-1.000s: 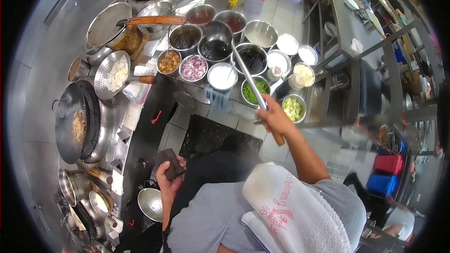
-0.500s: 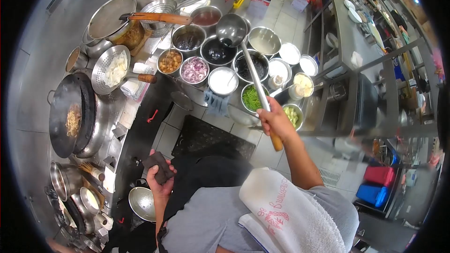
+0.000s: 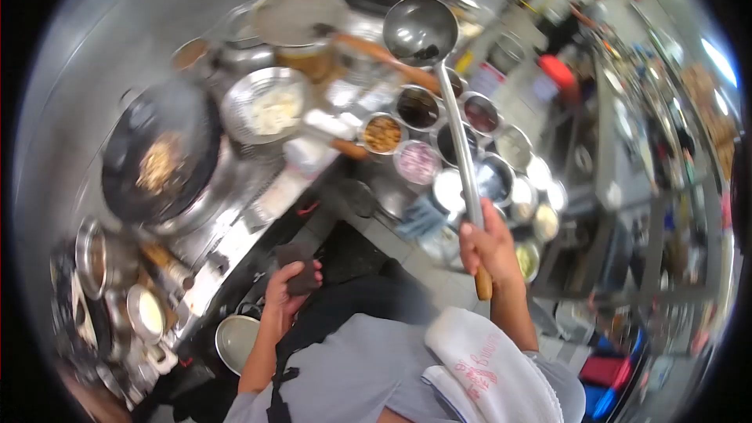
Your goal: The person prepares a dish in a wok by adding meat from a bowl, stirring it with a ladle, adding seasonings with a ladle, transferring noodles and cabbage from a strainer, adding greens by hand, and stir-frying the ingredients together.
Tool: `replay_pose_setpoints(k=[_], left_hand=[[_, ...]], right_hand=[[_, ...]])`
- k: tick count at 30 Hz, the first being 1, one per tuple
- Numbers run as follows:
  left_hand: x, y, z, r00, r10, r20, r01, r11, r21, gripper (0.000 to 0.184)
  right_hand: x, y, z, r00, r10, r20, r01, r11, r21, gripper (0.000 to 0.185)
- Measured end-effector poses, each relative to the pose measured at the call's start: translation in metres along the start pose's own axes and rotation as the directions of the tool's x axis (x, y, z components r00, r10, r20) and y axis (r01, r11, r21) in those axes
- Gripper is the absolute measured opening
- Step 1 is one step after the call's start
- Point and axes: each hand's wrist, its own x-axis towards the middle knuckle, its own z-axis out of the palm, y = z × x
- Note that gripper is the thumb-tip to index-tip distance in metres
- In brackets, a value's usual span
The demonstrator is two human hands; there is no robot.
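My right hand is wrapped round the long handle of a steel ladle with a wooden grip end. A little dark sauce lies in its bowl, raised above the sauce pots. My left hand grips a dark folded pad, perhaps cloth, in front of my apron. To the left stands a black wok with browned food in it. Beside the wok, a perforated strainer holds pale slices. Below the ladle are pots of chopped purple onion and brown cubes.
A large pot stands behind the strainer, with a wooden handle reaching across. A blue-grey cloth hangs by the ingredient pots. Metal bowls sit at the lower left, and steel shelving lines the right. Another person is far back.
My view has turned toward the wok, blurring the scene. The ladle has risen away from the black sauce pot toward the large pot's side. Both hands keep their hold.
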Motion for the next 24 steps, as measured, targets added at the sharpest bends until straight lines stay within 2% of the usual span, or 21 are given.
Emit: replay_pose_setpoints(k=[1,2,5,6,7,9,11,13,15,18,20,21,23,24], left_hand=[[-0.001,0.01,-0.002,0.998,0.05,-0.03,-0.051,0.998,-0.028,0.039],[-0.001,0.019,-0.001,0.999,0.031,-0.014,-0.032,1.0,-0.002,0.036],[-0.003,0.043,-0.008,0.997,0.025,0.078,-0.025,1.0,0.001,0.037],[-0.006,0.049,-0.01,0.996,0.075,0.039,-0.074,0.997,-0.026,0.037],[-0.008,0.055,-0.011,0.996,0.065,0.062,-0.066,0.997,0.026,0.041],[-0.013,0.063,-0.022,0.995,0.06,0.084,-0.066,0.996,0.067,0.045],[-0.014,0.063,-0.034,0.975,0.061,0.213,-0.075,0.996,0.058,0.059],[-0.025,0.065,-0.037,0.98,0.093,0.177,-0.102,0.994,0.045,0.063],[-0.033,0.059,-0.043,0.984,0.117,0.135,-0.123,0.992,0.037,0.067],[-0.039,0.043,-0.064,0.986,0.16,0.056,-0.159,0.987,-0.026,0.073],[-0.039,0.029,-0.081,0.992,0.086,-0.089,-0.088,0.996,-0.014,0.062],[-0.035,0.019,-0.097,0.994,0.072,-0.087,-0.073,0.997,-0.009,0.062],[-0.027,-0.008,-0.131,0.96,-0.055,-0.274,0.075,0.995,0.063,0.049],[-0.025,-0.02,-0.133,0.932,-0.024,-0.362,0.094,0.979,0.178,0.043]], right_hand=[[0.006,-0.003,0.023,0.997,0.01,0.071,-0.015,0.997,0.072,0.052],[0.013,-0.005,0.048,0.991,0.031,0.132,-0.046,0.993,0.11,0.051],[0.051,0.003,0.114,0.937,0.091,0.337,-0.133,0.986,0.104,0.05],[0.064,0.004,0.138,0.916,0.086,0.393,-0.102,0.995,0.02,0.05],[0.076,0.007,0.16,0.893,0.105,0.438,-0.118,0.993,0.002,0.05],[0.098,0.016,0.194,0.862,0.078,0.5,0.06,0.966,-0.253,0.052],[0.107,0.024,0.224,0.855,0.081,0.513,0.072,0.96,-0.272,0.051],[0.113,0.029,0.24,0.845,0.108,0.524,0.066,0.95,-0.304,0.052],[0.119,0.032,0.243,0.842,0.104,0.529,0.092,0.939,-0.331,0.052],[0.122,0.026,0.227,0.849,0.086,0.521,0.063,0.964,-0.26,0.052],[0.123,0.015,0.197,0.851,0.046,0.523,0.01,0.995,-0.104,0.052],[0.122,0.012,0.177,0.871,0.011,0.492,0.032,0.996,-0.079,0.051],[0.116,-0.002,0.134,0.91,-0.025,0.414,0.048,0.998,-0.043,0.048],[0.115,-0.004,0.108,0.941,-0.049,0.335,0.072,0.996,-0.057,0.047]])
